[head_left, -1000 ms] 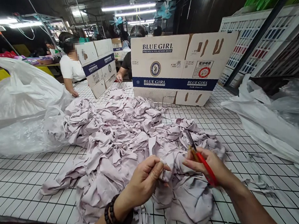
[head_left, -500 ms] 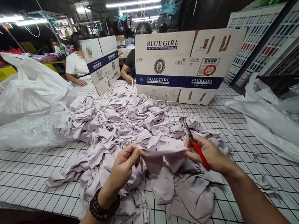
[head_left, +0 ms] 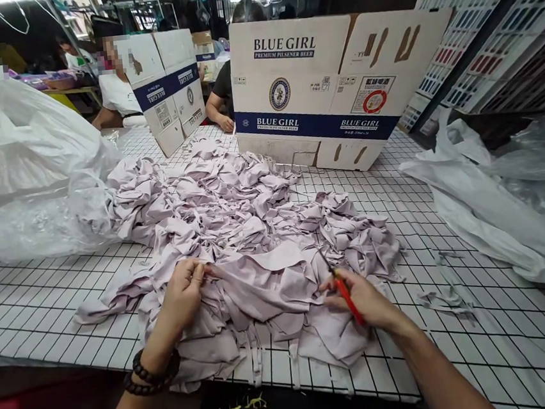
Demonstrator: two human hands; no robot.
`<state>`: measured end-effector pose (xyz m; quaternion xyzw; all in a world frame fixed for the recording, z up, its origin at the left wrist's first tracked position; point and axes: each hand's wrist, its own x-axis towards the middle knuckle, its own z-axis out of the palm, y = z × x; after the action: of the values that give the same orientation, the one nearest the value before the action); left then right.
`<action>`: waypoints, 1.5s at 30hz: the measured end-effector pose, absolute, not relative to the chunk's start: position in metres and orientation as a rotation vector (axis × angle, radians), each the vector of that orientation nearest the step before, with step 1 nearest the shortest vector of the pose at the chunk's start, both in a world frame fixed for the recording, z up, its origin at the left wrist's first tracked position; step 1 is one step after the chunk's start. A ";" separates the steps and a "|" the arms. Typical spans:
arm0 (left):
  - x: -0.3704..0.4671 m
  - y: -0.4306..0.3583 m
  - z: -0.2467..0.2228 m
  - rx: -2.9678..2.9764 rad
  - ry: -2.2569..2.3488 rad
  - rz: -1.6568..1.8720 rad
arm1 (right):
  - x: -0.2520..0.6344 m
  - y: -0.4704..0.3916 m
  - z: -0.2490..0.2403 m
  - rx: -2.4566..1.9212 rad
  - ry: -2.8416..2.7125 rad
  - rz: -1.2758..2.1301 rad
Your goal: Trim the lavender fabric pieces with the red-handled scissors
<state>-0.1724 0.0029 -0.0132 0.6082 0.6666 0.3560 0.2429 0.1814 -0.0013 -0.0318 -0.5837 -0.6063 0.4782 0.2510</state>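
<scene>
Left hand [head_left: 184,296]: grip pinched lilac cloth [head_left: 264,289] over the near edge of the pile [head_left: 232,189].
Right hand [head_left: 367,299]: grip held red scissors [head_left: 347,297].
Risk: slack folds straying between blades [head_left: 325,261] might have got nicked.

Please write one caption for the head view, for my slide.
Left hand pinches lilac cloth; right hand holds red-handled scissors above a gridded table.
</scene>
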 end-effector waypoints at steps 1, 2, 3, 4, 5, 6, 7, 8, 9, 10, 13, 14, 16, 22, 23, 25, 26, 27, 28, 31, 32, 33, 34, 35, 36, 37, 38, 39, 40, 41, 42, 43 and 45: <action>-0.170 0.001 -0.008 1.688 1.927 0.973 | 0.174 -0.004 -0.035 -1.608 -1.676 1.282; -0.165 -0.003 -0.002 1.707 2.030 1.005 | 0.166 -0.006 -0.038 -1.629 -1.697 1.244; -0.159 -0.008 0.006 1.709 2.098 1.060 | 0.160 -0.008 -0.041 -1.649 -1.713 1.196; -0.151 -0.014 0.013 1.687 2.098 1.111 | 0.154 -0.010 -0.044 -1.665 -1.723 1.148; -0.141 -0.021 0.018 1.642 2.015 1.115 | 0.151 -0.010 -0.045 -1.676 -1.730 1.106; -0.129 -0.029 0.022 1.572 1.850 1.046 | 0.150 -0.011 -0.044 -1.682 -1.734 1.073; -0.117 -0.035 0.023 1.473 1.635 0.919 | 0.149 -0.011 -0.041 -1.684 -1.736 1.047; -0.103 -0.041 0.021 1.347 1.413 0.773 | 0.150 -0.012 -0.036 -1.687 -1.734 1.025; -0.089 -0.044 0.016 1.205 1.217 0.649 | 0.151 -0.014 -0.029 -1.691 -1.728 1.006; -0.075 -0.047 0.011 1.066 1.073 0.578 | 0.152 -0.017 -0.021 -1.697 -1.722 0.982; -0.041 -0.046 -0.007 0.742 0.889 0.625 | 0.150 -0.035 0.005 -1.664 -1.793 0.811; -0.032 -0.045 -0.010 0.682 0.863 0.668 | 0.148 -0.043 0.011 -1.617 -1.847 0.709; -0.022 -0.043 -0.011 0.637 0.818 0.720 | 0.141 -0.058 0.018 -1.480 -1.954 0.504; -0.024 -0.044 0.000 0.693 0.846 0.774 | 0.142 -0.076 0.017 -1.374 -1.869 0.793; -0.028 -0.044 0.001 0.722 0.864 0.774 | 0.146 -0.072 0.015 -1.400 -1.761 0.902; -0.036 -0.045 0.005 0.823 0.901 0.791 | 0.151 -0.061 0.011 -1.396 -1.552 1.048; -0.040 -0.045 0.007 0.889 0.923 0.808 | 0.150 -0.055 0.009 -1.353 -1.482 1.102; -0.044 -0.045 0.009 0.953 0.944 0.821 | 0.147 -0.048 0.006 -1.295 -1.442 1.168; -0.047 -0.045 0.010 1.005 0.957 0.827 | 0.141 -0.042 0.004 -1.232 -1.424 1.244; -0.056 -0.042 0.013 1.043 0.946 0.817 | 0.115 -0.028 -0.002 -1.088 -1.422 1.393; -0.058 -0.041 0.012 1.029 0.939 0.824 | 0.106 -0.024 -0.002 -1.070 -1.415 1.383; -0.061 -0.039 0.012 1.022 0.946 0.842 | 0.099 -0.020 -0.003 -1.065 -1.393 1.347; -0.063 -0.037 0.011 1.032 0.971 0.877 | 0.094 -0.015 -0.003 -1.066 -1.352 1.292; -0.066 -0.035 0.011 1.066 1.016 0.930 | 0.090 -0.011 -0.003 -1.070 -1.305 1.239; -0.068 -0.034 0.011 1.122 1.076 0.998 | 0.088 -0.006 -0.004 -1.075 -1.261 1.195; -0.070 -0.033 0.011 1.193 1.144 1.073 | 0.087 -0.002 -0.004 -1.080 -1.228 1.159; -0.071 -0.032 0.011 1.266 1.211 1.150 | 0.085 0.001 -0.006 -1.085 -1.215 1.137; -0.072 -0.031 0.011 1.324 1.258 1.220 | 0.084 0.004 -0.008 -1.092 -1.220 1.128; -0.072 -0.031 0.011 1.352 1.277 1.279 | 0.083 0.006 -0.010 -1.103 -1.232 1.127; -0.071 -0.030 0.011 1.349 1.262 1.315 | 0.081 0.007 -0.012 -1.118 -1.248 1.132; -0.070 -0.029 0.011 1.319 1.211 1.328 | 0.080 0.008 -0.014 -1.131 -1.261 1.141; -0.068 -0.027 0.010 1.270 1.135 1.325 | 0.079 0.008 -0.015 -1.136 -1.281 1.166; -0.065 -0.023 0.008 1.171 0.963 1.294 | 0.081 0.008 -0.012 -1.132 -1.358 1.273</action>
<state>-0.0650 -0.0229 0.0082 0.4931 0.4058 0.5450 0.5432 0.0813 0.0081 -0.0119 -0.4604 -0.5526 0.5180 0.4630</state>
